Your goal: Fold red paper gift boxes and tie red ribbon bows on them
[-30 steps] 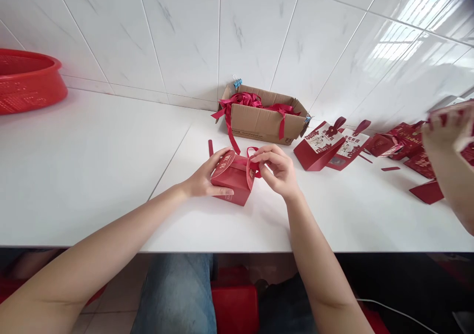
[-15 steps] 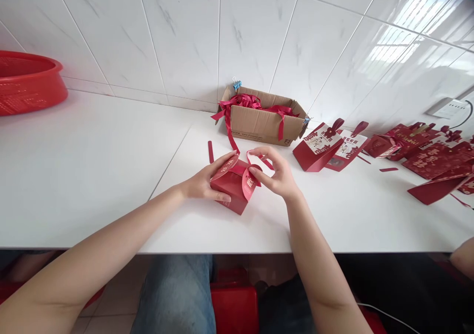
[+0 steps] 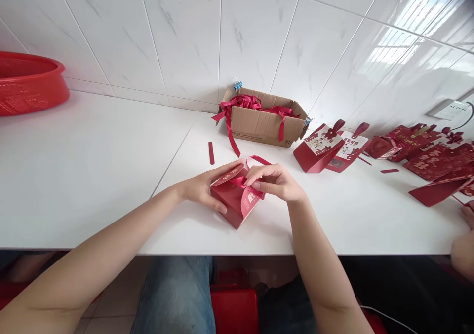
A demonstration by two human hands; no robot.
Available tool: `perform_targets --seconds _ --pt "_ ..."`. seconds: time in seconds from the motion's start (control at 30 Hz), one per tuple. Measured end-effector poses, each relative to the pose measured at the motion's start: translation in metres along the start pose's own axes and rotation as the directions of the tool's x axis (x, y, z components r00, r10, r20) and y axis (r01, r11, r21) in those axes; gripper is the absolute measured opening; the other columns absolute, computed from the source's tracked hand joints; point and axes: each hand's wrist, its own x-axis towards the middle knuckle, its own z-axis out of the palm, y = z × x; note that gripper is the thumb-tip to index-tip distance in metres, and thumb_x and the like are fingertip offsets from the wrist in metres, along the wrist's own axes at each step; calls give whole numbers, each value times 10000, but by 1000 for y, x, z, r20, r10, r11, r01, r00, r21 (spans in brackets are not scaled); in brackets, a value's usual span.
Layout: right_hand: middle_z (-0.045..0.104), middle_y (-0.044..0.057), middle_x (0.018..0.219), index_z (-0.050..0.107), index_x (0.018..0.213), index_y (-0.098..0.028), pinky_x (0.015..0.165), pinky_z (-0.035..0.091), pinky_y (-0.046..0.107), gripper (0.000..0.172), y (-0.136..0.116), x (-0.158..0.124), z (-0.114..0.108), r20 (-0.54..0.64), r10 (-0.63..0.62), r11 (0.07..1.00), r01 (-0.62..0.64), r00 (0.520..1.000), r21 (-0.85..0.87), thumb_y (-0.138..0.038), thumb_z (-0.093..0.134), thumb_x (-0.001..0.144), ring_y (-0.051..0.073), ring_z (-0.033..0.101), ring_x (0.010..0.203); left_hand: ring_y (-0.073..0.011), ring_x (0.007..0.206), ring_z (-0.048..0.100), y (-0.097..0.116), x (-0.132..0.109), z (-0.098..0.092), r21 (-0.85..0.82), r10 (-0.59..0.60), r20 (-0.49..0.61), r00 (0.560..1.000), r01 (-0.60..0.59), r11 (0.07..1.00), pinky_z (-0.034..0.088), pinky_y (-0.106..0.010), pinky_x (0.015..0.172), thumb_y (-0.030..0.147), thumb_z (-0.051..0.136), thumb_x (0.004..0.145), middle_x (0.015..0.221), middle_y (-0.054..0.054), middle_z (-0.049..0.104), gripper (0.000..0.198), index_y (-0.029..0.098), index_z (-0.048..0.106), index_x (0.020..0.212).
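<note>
A small red gift box (image 3: 231,203) with rounded, printed flaps stands on the white table in front of me. My left hand (image 3: 204,188) grips its left side, thumb on the near face and fingers along the far edge. At the box's top right, my right hand (image 3: 276,182) pinches a red ribbon (image 3: 240,181) that runs across the top through the flaps. A loop of this ribbon arches up behind my right fingers. Part of the ribbon and the right flap is hidden by those fingers.
A cardboard box (image 3: 255,123) of red ribbons stands against the tiled wall. Red gift bags (image 3: 317,149) and more red packages (image 3: 425,151) line the right. A red plastic basket (image 3: 33,85) sits far left. Another person's hand (image 3: 467,215) shows at the right edge.
The gift box has turned slightly and come a little nearer to me. My right fingers have moved from the right flap onto the ribbon. Another person's hand has appeared at the right edge.
</note>
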Motion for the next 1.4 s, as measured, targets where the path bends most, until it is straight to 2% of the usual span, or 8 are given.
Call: perform_targets --seconds 0.1,0.23,0.33,0.47,0.73,0.9,1.17,1.4 --pt "699 30 896 750 964 -248 737 505 288 149 1 0 0 -29 -37 998 38 999 44 -234 643 861 134 623 816 -313 1430 301 7 -1 -2 35 2 -36 999 -1 999 383 -449 1108 372 813 673 1567 -73 287 989 371 256 1490" --pt "703 32 1009 746 1003 -288 809 512 324 176 2 1 0 -165 -21 999 28 986 46 -300 649 856 165 631 917 -312 1288 475 14 1 1 99 120 -287 950 -95 991 396 -468 1079 560 677 759 1386 -133 497 681 252 501 1341" --pt "708 28 1074 728 1048 -315 860 519 371 222 2 1 1 -244 -9 998 23 970 55 -374 644 851 193 640 964 -239 1060 602 18 3 6 222 202 -424 883 -115 968 476 -401 973 438 701 778 1105 -109 630 447 197 605 1142" --pt "714 23 1104 699 1114 -330 916 510 411 310 1 2 3 -320 -34 998 51 947 46 -460 628 841 215 639 1016 -163 825 630 23 3 12 210 153 -537 830 -45 977 533 -301 778 305 671 817 872 -58 652 171 173 635 920" --pt "722 38 1007 737 1053 -279 864 509 357 340 -1 3 5 -272 52 996 -71 961 -61 -507 543 891 207 638 980 -145 690 578 30 8 16 67 -32 -723 690 116 991 474 -264 635 453 652 806 758 -41 649 283 171 643 821" --pt "720 42 980 753 1020 -246 752 508 297 376 -4 4 9 -273 130 980 -166 953 -113 -524 536 889 181 639 888 -155 732 575 30 9 17 44 -67 -737 672 147 988 461 -265 665 465 625 821 785 -45 649 298 168 646 836" --pt "725 45 1084 744 1036 -252 829 518 321 362 -3 5 9 -300 72 986 -113 951 -123 -514 539 892 204 650 992 -152 725 563 32 9 17 25 -82 -739 668 149 988 455 -266 672 462 637 812 782 -42 641 296 167 639 836" --pt "713 52 1128 739 1056 -250 821 521 316 369 -5 6 12 -273 155 981 -180 950 -68 -519 568 871 215 652 1013 -149 753 574 30 7 16 27 -71 -723 688 131 991 461 -264 690 442 634 830 809 -42 646 270 174 643 861"
